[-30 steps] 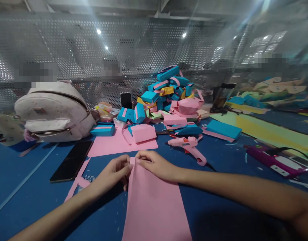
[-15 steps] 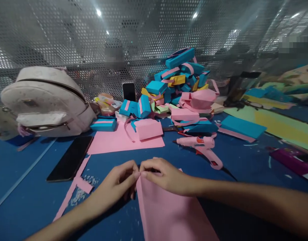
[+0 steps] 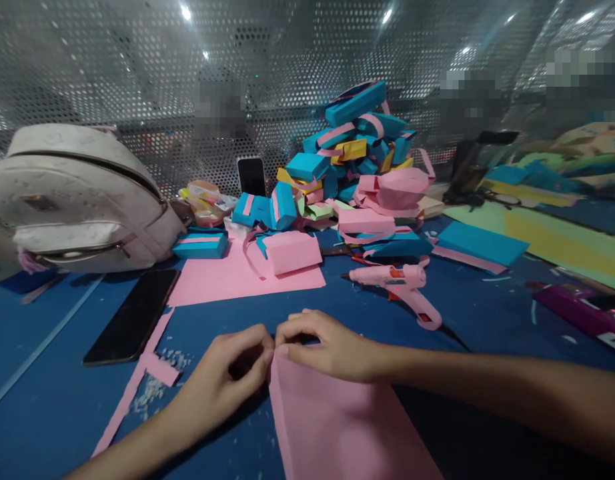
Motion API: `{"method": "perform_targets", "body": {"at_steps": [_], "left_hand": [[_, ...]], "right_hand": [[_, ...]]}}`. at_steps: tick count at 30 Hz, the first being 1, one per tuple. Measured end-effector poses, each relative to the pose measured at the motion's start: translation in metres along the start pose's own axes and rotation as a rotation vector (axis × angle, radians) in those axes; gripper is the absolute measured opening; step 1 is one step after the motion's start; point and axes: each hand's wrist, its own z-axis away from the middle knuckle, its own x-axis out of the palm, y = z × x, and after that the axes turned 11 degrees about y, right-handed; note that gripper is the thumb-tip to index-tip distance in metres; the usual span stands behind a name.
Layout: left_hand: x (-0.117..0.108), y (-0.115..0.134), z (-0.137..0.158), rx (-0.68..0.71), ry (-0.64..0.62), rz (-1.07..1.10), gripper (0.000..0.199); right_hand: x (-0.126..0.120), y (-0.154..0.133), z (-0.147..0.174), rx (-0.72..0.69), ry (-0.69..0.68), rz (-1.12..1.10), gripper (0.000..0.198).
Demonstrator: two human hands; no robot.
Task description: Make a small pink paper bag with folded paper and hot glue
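A pink sheet of paper [image 3: 357, 427] lies in front of me, with a narrow fold along its left edge. My left hand [image 3: 237, 373] pinches the top left corner of that fold between thumb and fingers. Right beside it, my right hand [image 3: 327, 347] grips the same corner from above, its thumb on the paper and its fingers curled. The fingertips of both hands meet there. A pink hot glue gun [image 3: 397, 280] lies on its side beyond my right hand, its cord running off to the right.
Folded blue, pink and yellow paper pieces [image 3: 355, 153] are heaped at the back. A white backpack [image 3: 82, 207] stands left, near a black phone [image 3: 132, 317]. Pink paper strips [image 3: 132, 387] and scraps lie left of my hand. Scissors [image 3: 337, 252] lie before the heap; a purple tool [image 3: 577, 307] is at right.
The whole view has shifted slightly, so things sit a little further left. Both hands stay at the same corner of the pink paper; the left hand's fingers have shifted a little.
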Motion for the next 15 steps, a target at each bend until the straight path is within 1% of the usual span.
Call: {"method": "perform_targets", "body": {"at_steps": [2,4,6,8,10,15], "left_hand": [[0.0006,-0.0015,0.0006,0.027,0.02,-0.039,0.025],[0.0007,-0.003,0.001,0.008,0.029,-0.012,0.025],[-0.0002,-0.0041,0.0009,-0.068,0.054,0.097,0.025],[-0.0023,-0.0045,0.0002,-0.155,0.106,0.241,0.026],[-0.0048,-0.0047,-0.0009,-0.203,0.134,0.339,0.026],[-0.0092,-0.0069,-0.0033,-0.242,0.034,0.377,0.028]], "right_hand": [[0.0003,-0.0004,-0.0002,0.0,0.004,-0.02,0.016],[0.0003,-0.0008,-0.0006,0.034,0.004,-0.08,0.016],[-0.0003,-0.0014,-0.0014,0.091,0.002,-0.182,0.014],[-0.0016,-0.0017,-0.0025,0.143,0.009,-0.27,0.014],[-0.003,-0.0014,-0.0037,0.178,0.021,-0.308,0.016],[-0.0025,0.0023,-0.0048,0.2,0.014,-0.317,0.02]]}}
